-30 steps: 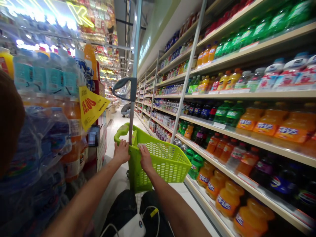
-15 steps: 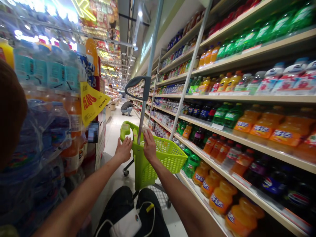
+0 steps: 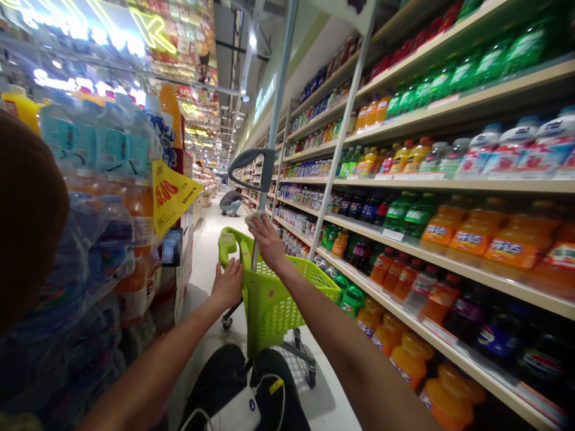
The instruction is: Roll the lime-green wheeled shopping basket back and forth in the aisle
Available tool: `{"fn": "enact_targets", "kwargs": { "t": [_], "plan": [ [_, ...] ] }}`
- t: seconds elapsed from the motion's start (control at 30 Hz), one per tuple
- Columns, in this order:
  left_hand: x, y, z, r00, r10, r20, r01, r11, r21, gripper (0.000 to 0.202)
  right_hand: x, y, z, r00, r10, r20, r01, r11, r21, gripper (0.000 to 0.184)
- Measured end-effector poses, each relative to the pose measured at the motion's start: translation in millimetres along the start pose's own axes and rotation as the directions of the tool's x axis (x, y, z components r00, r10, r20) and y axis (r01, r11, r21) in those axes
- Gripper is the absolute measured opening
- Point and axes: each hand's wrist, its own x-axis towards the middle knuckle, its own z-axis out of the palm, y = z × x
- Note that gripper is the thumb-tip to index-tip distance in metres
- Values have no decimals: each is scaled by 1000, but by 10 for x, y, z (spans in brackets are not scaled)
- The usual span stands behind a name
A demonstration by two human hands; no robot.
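Right hand (image 3: 267,242) is closed around the grey metal pole (image 3: 275,108) of a lime-green plastic mesh basket cart (image 3: 269,311), just below the curved grey handle (image 3: 250,169). A pale wipe (image 3: 254,218) is pinched between fingers and pole; exact material too small to tell. Left hand (image 3: 229,285) is open, fingers spread, at the cart's near left side; contact with the basket can't be told. Cart stands on a white tile floor (image 3: 202,251), wheels showing. Right: wooden shelves (image 3: 449,185) of orange, green and dark soda bottles. Left: shrink-wrapped bottled water (image 3: 94,239) and a yellow price tag (image 3: 173,197). Far down the aisle, a person (image 3: 231,203) crouches by the shelves. Near: a white power bank (image 3: 229,413) on black fabric.
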Motion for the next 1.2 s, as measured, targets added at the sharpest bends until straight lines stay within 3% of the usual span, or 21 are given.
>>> {"fn": "enact_targets", "kwargs": {
  "t": [0.17,0.27,0.4,0.63,0.73,0.97,1.07,1.2],
  "plan": [
    [14,-17,-23,1000,-8,2,8,999,-39,63,-567,-138,141,991,-70,116,72,997,-12,33],
    [41,-38,-40,1000,-7,-2,6,997,-75,62,-751,-182,164,975,-97,198,104,994,-26,33],
    [61,-85,-30,997,-75,-9,74,990,-117,61,-641,-157,99,969,-91,230,104,994,-45,33],
    [29,-117,1,997,-75,3,75,993,-96,64,-158,-76,-38,992,38,118,-22,990,-137,34],
    [10,-106,-5,997,-73,2,73,993,-97,64,-252,-130,21,990,18,139,1,990,-138,32],
    [-9,-60,-23,996,-84,-8,83,993,-79,70,-782,-233,240,967,-43,251,84,984,-155,32],
    [-16,-41,-41,996,-84,-5,84,994,-65,71,-733,-225,186,957,-39,288,91,981,-170,34],
    [-30,-36,-27,996,-81,-24,80,996,-46,69,-410,-196,-5,969,16,248,35,979,-202,38]
  ]
}}
